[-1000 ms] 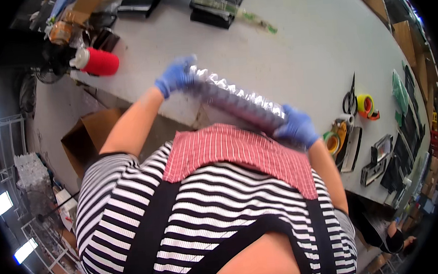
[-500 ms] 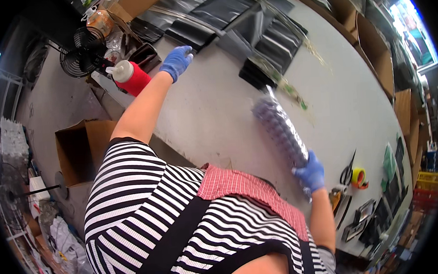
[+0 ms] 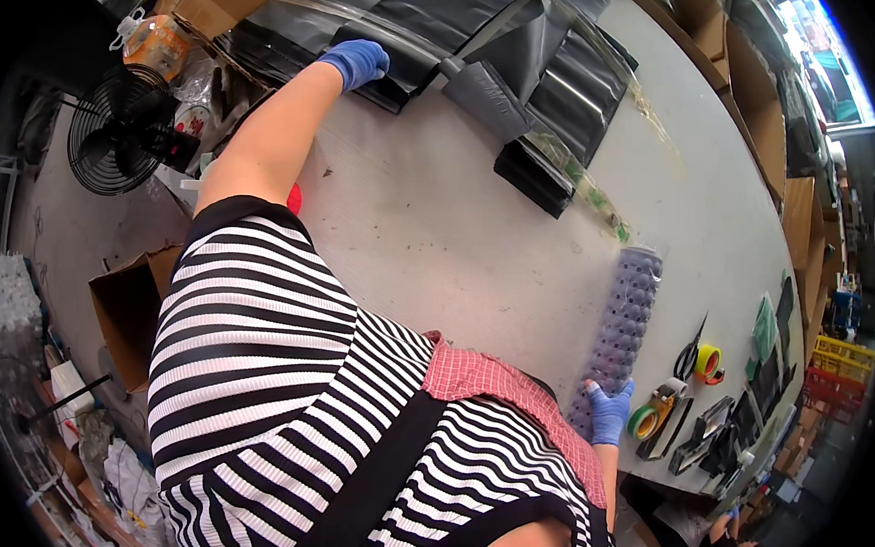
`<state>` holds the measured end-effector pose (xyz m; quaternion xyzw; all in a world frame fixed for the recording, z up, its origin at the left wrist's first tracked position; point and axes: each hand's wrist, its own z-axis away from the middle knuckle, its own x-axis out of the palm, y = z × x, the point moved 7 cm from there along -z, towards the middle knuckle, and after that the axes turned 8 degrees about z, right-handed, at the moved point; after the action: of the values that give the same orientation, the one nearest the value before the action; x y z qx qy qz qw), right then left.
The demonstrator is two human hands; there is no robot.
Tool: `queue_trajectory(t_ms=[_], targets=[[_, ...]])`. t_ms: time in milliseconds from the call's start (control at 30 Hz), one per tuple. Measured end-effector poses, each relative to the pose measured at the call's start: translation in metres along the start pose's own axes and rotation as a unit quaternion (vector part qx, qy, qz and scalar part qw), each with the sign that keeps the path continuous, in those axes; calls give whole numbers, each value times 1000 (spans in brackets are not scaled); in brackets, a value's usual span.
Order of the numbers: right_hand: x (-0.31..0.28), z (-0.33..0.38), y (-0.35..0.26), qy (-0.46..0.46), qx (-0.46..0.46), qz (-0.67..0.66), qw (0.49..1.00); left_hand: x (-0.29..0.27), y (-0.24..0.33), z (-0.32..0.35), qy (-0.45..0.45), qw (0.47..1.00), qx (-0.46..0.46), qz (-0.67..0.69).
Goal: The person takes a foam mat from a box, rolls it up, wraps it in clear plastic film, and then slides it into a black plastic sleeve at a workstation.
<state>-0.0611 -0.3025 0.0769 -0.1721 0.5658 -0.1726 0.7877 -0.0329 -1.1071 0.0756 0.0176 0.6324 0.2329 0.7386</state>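
My right hand (image 3: 608,411), in a blue glove, grips the lower end of a rolled grey mat (image 3: 624,317) dotted with holes and wrapped in clear plastic. The roll slants over the table's right side, its far end near some clear strips with green bits (image 3: 602,206). Stretched to the far left, my gloved left hand (image 3: 360,66) bends its fingers over the edge of a folded black plastic bag (image 3: 414,79). Its fingertips are partly hidden. More black plastic bags (image 3: 577,94) lie flat beyond, and a small folded black stack (image 3: 534,175) sits closer.
Scissors (image 3: 687,360), a yellow tape roll (image 3: 707,360) and a tape dispenser (image 3: 656,410) lie on the right. A black fan (image 3: 120,129) stands at the left. Cardboard boxes (image 3: 753,134) line the far right edge. My left arm mostly hides a red bottle (image 3: 294,199).
My left hand has reached farther away, onto the black plastic. My right hand has come nearer to me with the mat roll, whose far end has swung right.
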Motion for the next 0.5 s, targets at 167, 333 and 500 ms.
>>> queue_trajectory(t_ms=[167,333,500], targets=[[4,-5,4,-23,9,-22,999,9,-14,1,36,998,27,-50],[1,-4,2,-23,-14,-38,999,-43,-16,10,254,958,-108,84],[-2,-15,13,-62,9,-19,998,-60,-7,15,255,961,-95,54]])
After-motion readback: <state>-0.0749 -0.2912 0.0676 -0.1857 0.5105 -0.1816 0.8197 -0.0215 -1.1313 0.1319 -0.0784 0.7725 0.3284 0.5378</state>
